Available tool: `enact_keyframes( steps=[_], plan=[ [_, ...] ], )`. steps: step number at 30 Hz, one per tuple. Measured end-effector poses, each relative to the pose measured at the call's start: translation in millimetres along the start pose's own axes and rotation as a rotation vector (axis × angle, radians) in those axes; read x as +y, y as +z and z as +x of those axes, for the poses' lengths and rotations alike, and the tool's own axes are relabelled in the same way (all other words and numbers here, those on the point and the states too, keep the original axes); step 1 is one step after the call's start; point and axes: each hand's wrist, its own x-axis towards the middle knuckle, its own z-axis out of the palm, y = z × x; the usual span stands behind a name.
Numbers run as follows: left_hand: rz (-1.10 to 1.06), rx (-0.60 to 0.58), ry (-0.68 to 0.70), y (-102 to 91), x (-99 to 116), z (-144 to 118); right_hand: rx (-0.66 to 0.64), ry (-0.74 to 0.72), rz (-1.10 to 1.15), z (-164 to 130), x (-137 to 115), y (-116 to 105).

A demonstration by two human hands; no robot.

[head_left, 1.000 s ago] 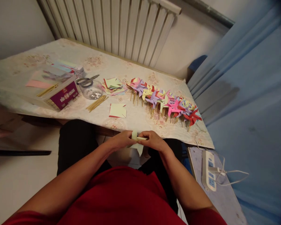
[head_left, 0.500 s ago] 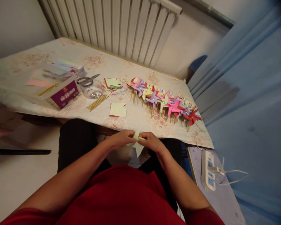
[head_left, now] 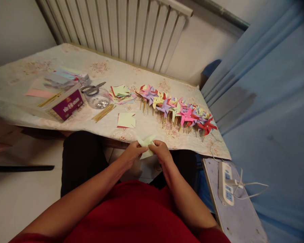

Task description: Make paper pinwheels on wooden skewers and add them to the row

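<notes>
Both my hands meet just in front of the table's near edge, over my lap. My left hand (head_left: 132,153) and my right hand (head_left: 160,151) pinch a pale green folded paper piece (head_left: 146,145) between them. On the table just beyond lies a pale yellow paper square (head_left: 126,120) with a red edge showing under it. A row of several finished paper pinwheels (head_left: 177,108) on wooden sticks lies to the right of it.
A bundle of wooden sticks (head_left: 103,112), a clear bowl of small pins (head_left: 99,100) with scissors (head_left: 92,89) on it, a stack of cut paper squares (head_left: 121,92) and a purple-labelled box (head_left: 66,104) sit on the floral tablecloth (head_left: 27,71). A power strip (head_left: 225,184) lies at lower right.
My hands have lifted slightly toward the table edge, and the green paper now sits opened out higher between my fingers. The view shifted a little.
</notes>
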Motion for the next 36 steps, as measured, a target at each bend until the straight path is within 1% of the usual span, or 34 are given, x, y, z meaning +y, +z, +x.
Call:
enact_keyframes(
  steps=[2, 6, 11, 15, 18, 24, 28, 31, 34, 36],
  plan=[
    [0.000, 0.051, 0.023, 3.5, 0, 1, 0.009, 0.008, 0.016, 0, 0, 3],
    [-0.049, 0.093, 0.040, 5.8, 0, 2, 0.011, 0.035, 0.051, 0, 1, 8],
    [-0.056, 0.158, 0.034, 3.4, -2, 3, 0.016, 0.070, 0.078, -1, 0, 14],
    [-0.030, 0.180, 0.029, 0.4, -6, 6, 0.020, 0.082, 0.100, -2, -1, 16],
    [-0.039, 0.153, 0.023, -2.5, -9, 8, -0.005, 0.078, 0.147, -3, -1, 15],
    [-0.142, 0.077, -0.013, -9.8, -10, 11, -0.117, 0.041, 0.253, -5, -1, 5],
    [-0.170, 0.052, -0.021, -12.5, -8, 10, -0.101, 0.005, 0.280, -6, 5, 0],
    [-0.187, 0.029, -0.056, -12.1, -3, 8, -0.070, -0.068, 0.296, -6, 9, -2],
    [-0.193, -0.011, -0.091, -11.0, 3, 5, -0.052, -0.136, 0.241, -8, 11, -4],
    [-0.187, -0.032, -0.114, -10.6, 7, 3, -0.068, -0.159, 0.189, -10, 11, -7]
  ],
)
